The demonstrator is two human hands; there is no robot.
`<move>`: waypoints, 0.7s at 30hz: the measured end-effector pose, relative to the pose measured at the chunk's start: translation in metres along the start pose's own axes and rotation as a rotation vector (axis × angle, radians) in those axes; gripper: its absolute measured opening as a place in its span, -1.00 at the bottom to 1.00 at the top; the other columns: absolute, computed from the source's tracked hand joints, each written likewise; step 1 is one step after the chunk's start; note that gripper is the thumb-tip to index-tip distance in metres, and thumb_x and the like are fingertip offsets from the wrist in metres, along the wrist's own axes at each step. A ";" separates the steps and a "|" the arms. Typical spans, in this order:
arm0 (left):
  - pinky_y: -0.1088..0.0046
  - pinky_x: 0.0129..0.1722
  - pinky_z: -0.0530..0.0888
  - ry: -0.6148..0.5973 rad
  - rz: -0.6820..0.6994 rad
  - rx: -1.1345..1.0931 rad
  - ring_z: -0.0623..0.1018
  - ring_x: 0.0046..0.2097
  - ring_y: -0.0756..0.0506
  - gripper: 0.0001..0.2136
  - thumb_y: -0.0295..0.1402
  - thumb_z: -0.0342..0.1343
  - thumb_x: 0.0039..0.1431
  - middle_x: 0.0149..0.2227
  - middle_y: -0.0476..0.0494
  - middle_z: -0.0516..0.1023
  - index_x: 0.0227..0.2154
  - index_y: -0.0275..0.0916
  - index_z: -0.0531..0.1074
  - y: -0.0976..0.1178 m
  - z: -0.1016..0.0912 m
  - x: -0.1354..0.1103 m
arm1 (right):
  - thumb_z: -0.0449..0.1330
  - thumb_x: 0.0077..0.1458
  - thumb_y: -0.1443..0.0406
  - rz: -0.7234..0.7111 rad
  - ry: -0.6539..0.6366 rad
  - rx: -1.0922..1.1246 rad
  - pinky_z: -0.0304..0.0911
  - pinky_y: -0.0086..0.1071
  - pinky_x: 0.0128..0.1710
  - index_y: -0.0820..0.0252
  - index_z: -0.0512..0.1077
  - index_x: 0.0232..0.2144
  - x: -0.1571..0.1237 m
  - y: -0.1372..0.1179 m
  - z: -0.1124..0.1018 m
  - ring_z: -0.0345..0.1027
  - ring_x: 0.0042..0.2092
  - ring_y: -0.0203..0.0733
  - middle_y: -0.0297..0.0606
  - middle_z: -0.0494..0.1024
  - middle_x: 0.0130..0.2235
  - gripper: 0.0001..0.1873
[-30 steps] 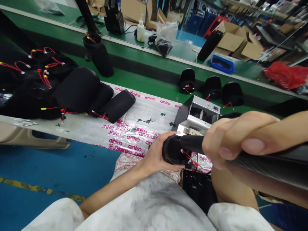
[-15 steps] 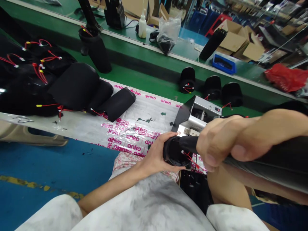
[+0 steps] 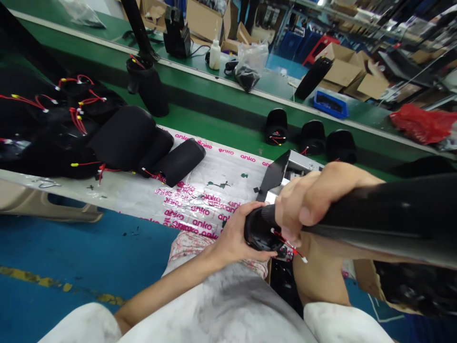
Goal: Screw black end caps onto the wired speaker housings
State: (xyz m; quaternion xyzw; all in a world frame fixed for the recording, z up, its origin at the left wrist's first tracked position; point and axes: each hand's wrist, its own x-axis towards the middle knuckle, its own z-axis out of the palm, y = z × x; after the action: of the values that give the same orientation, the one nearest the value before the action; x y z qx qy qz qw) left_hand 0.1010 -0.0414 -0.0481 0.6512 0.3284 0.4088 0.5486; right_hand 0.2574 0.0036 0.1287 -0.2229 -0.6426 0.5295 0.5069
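My left hand is curled around a round black housing with a hollow open end. Red wires with small white connectors stick out of it. My right hand grips a long black cylindrical tool, whose exact kind I cannot make out. Its ribbed narrow end reaches into the housing's opening, and the tip is hidden inside. Just beyond my hands stands a silver-and-black metal device, partly covered by my right hand.
Black housings with red wires are heaped on the wrapped, pink-printed bench at left. Several black cups stand on the green surface beyond. Farther back are a white bottle, a blue tray and a red bag.
My right hand and the black tool have shifted left, deeper over the housing, and now cover more of the metal device. The whole view has tilted slightly. My left hand keeps its hold.
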 end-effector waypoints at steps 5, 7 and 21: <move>-0.07 0.34 0.52 0.013 0.080 0.040 0.60 0.28 -0.43 0.02 -0.05 0.67 -0.17 0.29 -0.29 0.56 0.35 -0.09 0.30 -0.003 0.000 -0.001 | 0.31 0.41 -0.07 -0.100 0.207 0.027 0.52 -0.35 -0.53 0.12 0.67 -0.20 -0.013 -0.006 0.005 0.56 -0.53 -0.19 -0.27 0.75 -0.32 -0.59; -0.06 0.36 0.50 0.026 0.139 0.043 0.58 0.31 -0.42 0.00 -0.07 0.66 -0.11 0.32 -0.30 0.54 0.37 -0.08 0.29 -0.005 0.000 -0.001 | 0.45 0.28 -0.03 -0.170 0.348 -0.024 0.45 -0.36 -0.59 0.14 0.68 -0.18 -0.028 -0.020 -0.002 0.50 -0.57 -0.24 -0.30 0.75 -0.28 -0.64; 0.03 0.37 0.52 0.072 0.251 -0.005 0.57 0.33 -0.37 -0.01 -0.04 0.64 -0.03 0.31 -0.33 0.52 0.42 -0.08 0.29 -0.018 0.003 -0.002 | 0.10 0.24 -0.45 -0.416 0.765 -0.281 0.18 -0.37 -0.75 0.21 0.70 -0.26 -0.083 0.053 -0.023 0.33 -0.66 -0.22 -0.19 0.61 -0.44 -0.13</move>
State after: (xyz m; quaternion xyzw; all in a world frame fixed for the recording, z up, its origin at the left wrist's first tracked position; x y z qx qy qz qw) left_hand 0.1036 -0.0412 -0.0664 0.6707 0.2628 0.4984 0.4824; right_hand 0.2969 -0.0362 0.0445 -0.3351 -0.5061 0.2036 0.7682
